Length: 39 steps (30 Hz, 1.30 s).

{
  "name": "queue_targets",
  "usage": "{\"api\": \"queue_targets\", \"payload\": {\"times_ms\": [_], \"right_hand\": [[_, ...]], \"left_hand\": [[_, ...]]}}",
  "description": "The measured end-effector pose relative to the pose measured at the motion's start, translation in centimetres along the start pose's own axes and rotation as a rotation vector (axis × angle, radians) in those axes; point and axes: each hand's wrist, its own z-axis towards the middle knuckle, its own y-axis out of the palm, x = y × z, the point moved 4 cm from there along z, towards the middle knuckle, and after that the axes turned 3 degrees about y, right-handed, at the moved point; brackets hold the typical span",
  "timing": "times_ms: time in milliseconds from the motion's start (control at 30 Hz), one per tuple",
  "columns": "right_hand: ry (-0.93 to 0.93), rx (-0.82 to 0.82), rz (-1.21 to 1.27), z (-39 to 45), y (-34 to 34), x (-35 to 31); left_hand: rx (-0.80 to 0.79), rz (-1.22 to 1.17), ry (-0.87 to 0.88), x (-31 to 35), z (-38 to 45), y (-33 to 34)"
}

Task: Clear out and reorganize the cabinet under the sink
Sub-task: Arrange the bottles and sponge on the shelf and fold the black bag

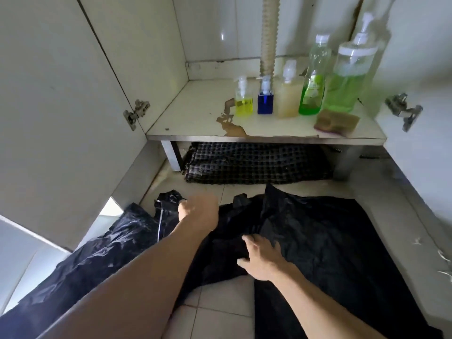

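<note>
Your left hand (pixel 199 207) reaches forward onto the top edge of the black plastic bags (pixel 305 231) on the tiled floor (pixel 220 319). Its fingers curl down out of sight at the crumpled knot of plastic, so I cannot tell whether they are clamped on it or only touching. Your right hand (pixel 263 261) lies nearer you, fingers spread apart and flat on the sheet — pressing, not gripping.

The plastic runs in two lobes: one long strip trailing back to your left under the forearm, one broad sheet to your right. The bunched edge lies just ahead of the left fingers, so that hand is the better placed to gather it; the long axis of the left strip runs toward you, so a pull back along it looks easiest.

Ahead, the folded checked mat (pixel 254 165) sits under the low shelf (pixel 264 137), just beyond the bags. The shelf edge overhangs it — keep lifts low there. The open cabinet door (pixel 61 118) bounds your left; the floor behind is open.
</note>
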Motion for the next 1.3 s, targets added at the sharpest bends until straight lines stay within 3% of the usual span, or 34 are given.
{"api": "queue_targets", "payload": {"times_ms": [67, 167, 267, 367, 567, 867, 1067, 1200, 1300], "right_hand": [[-0.045, 0.143, 0.207, -0.9, -4.3, -1.2], [-0.108, 0.386, 0.431, -3.8, -11.8, -3.1], [-0.183, 0.514, 0.338, -8.0, -18.3, -4.4], [-0.192, 0.456, 0.159, -13.2, -22.1, -4.5], [-0.172, 0.491, 0.091, -22.6, -24.3, -1.6], [-0.178, 0.625, -0.025, -21.5, -22.3, 3.4], [-0.170, 0.882, -0.073, -23.3, -24.1, 4.5], [-0.239, 0.984, -0.085, -25.0, -24.5, 3.5], [-0.286, 1.033, -0.044, -25.2, -24.9, 2.8]], "left_hand": [[0.087, -0.007, 0.025, -1.1, -0.5, -4.2], [0.058, -0.088, 0.090, -2.2, -2.8, -8.9], [0.060, -0.128, 0.153, -2.4, -6.1, -12.4], [0.195, -0.184, 0.184, -2.2, -10.4, -16.6], [0.232, -0.456, 0.385, 1.0, -15.0, -19.6], [0.150, -0.549, 0.662, 5.5, -15.2, -17.9], [0.284, -0.581, 0.563, 4.4, -13.4, -17.5], [0.224, -0.579, 0.516, 4.1, -12.6, -16.4], [0.125, -0.424, 0.441, 3.8, -11.6, -15.6]]}}
